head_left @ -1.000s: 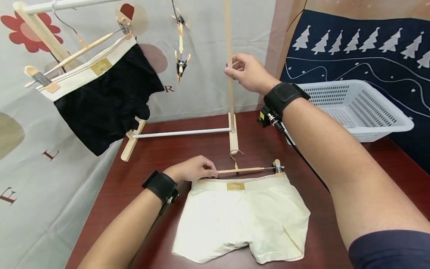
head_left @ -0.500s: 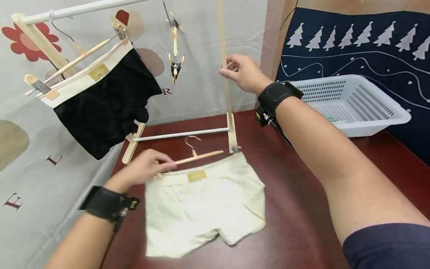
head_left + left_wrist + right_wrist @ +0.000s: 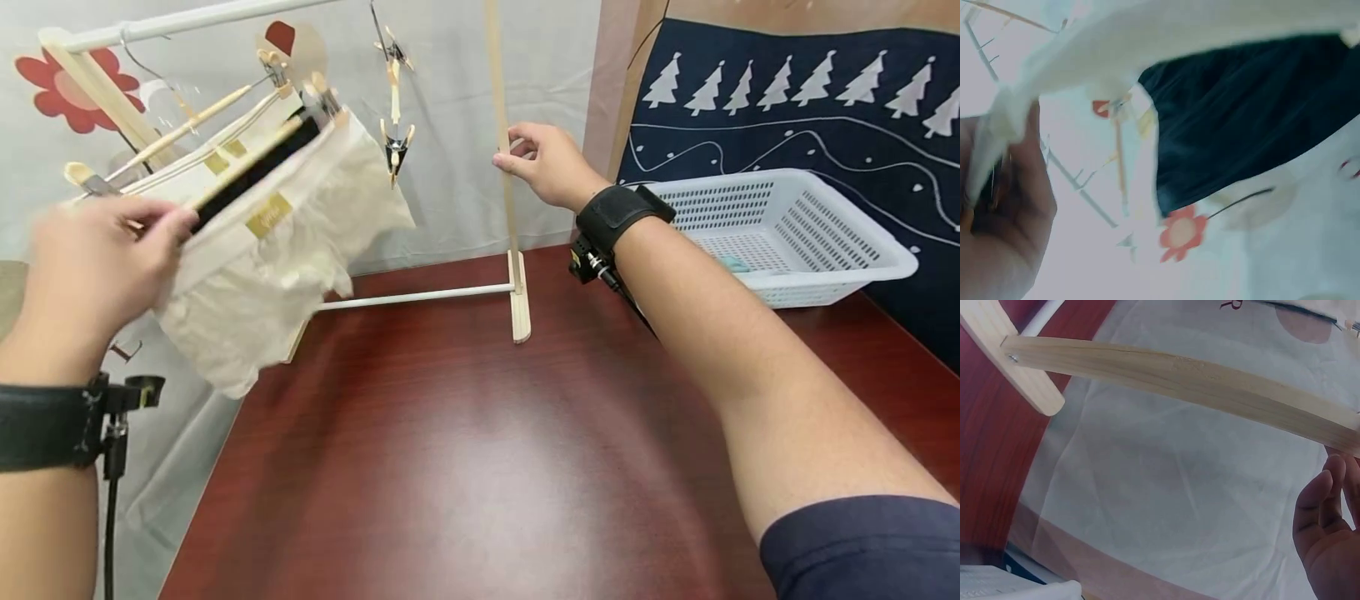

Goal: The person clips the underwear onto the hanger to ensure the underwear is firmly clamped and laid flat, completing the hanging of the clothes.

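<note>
My left hand [image 3: 97, 267] pinches the clip hanger [image 3: 247, 171] of the cream boxer briefs [image 3: 262, 275] beside the rail [image 3: 187, 18], unhung, while my right hand [image 3: 543, 162] pinches the rack's upright post [image 3: 501, 125].

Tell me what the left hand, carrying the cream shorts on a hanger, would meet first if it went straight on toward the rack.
Probably the black shorts hanging on the rail: they lie right behind the cream shorts that the left hand holds. Depth is unclear through the motion blur.
</note>
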